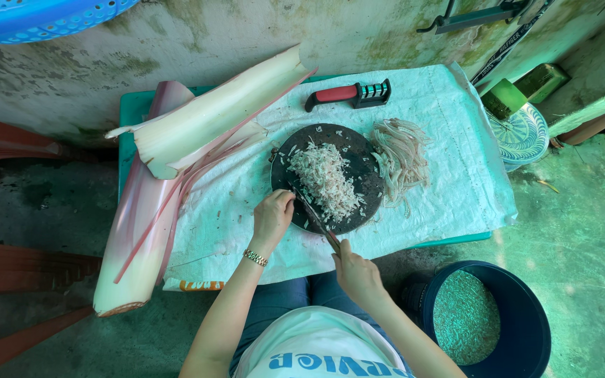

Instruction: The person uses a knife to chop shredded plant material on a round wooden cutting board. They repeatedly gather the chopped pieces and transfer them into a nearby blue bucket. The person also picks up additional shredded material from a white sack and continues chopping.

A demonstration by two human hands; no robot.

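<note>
Rough concrete wall and floor surround a low table (129, 112) spread with a white woven sack (456, 168). Right hand (358, 274) is closed round a knife (316, 220), blade angled onto the round dark chopping board (358, 150); left hand (272, 215), fingers curled, steadies the board's near edge. Beyond them lies the pale, finely shredded heap (325, 178), uncut strips (400, 155) alongside, probably waiting within reach.

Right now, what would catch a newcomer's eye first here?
Probably the round dark chopping board mid-table, heaped with pale shreds, where the right hand holds a knife beside the left hand. Huge pinkish-white banana sheaths sprawl to the left; a blue bucket stands lower right.
</note>
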